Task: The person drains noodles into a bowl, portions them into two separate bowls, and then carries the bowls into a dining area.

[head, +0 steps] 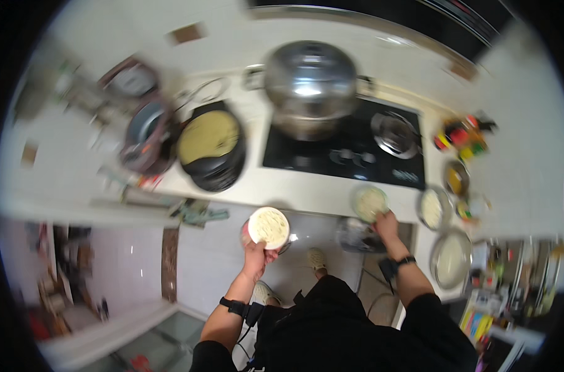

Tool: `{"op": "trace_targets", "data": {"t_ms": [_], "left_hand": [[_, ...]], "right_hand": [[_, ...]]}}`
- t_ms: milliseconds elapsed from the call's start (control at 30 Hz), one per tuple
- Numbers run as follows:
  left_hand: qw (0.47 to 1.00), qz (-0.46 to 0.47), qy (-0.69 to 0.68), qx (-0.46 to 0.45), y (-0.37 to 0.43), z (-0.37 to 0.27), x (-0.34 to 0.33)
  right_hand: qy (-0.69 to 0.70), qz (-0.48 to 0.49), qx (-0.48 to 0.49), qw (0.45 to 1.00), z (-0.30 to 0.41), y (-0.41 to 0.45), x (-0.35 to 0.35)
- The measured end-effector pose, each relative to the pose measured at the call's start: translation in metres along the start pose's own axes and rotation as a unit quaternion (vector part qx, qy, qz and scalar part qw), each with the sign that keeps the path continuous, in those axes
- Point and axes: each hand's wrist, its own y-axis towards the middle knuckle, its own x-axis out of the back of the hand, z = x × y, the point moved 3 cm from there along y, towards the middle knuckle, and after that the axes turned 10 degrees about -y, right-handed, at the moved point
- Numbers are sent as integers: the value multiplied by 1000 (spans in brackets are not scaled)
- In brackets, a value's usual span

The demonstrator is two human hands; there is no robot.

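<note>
My left hand (257, 259) grips a round tub (246, 236) with a pinkish-red side and white rim, thumb over the edge. A pale cream, lumpy substance (269, 228) fills it nearly to the top. The tub is held over the floor, in front of the counter edge. My right hand (387, 224) holds the near rim of a greenish bowl (357, 204) at the counter's front edge. Pale contents (372, 202) lie in that bowl; blur hides what they are. Whether the bowl rests on the counter, I cannot tell.
A large lidded steel pot (309, 83) stands on the black gas hob (300, 160). To the left are a round electric griddle (216, 174) bearing a yellowish pancake (209, 137) and an open rice cooker (147, 160). Bowls (468, 260) line the right counter; below the edge is a bin (347, 235).
</note>
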Motion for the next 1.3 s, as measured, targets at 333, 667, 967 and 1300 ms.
{"op": "trace_targets", "data": {"t_ms": [333, 667, 967, 1300], "left_hand": [[925, -320, -175, -105, -204, 19, 346], [827, -430, -287, -222, -324, -33, 618], [779, -445, -371, -238, -312, -171, 867], [705, -472, -458, -265, -306, -383, 1136]], "right_hand": [[-69, 322, 167, 929, 128, -164, -225], [-188, 477, 382, 769, 433, -458, -541], [-185, 533, 415, 714, 632, -629, -840], [-239, 536, 456, 669, 906, -770, -1106]]}}
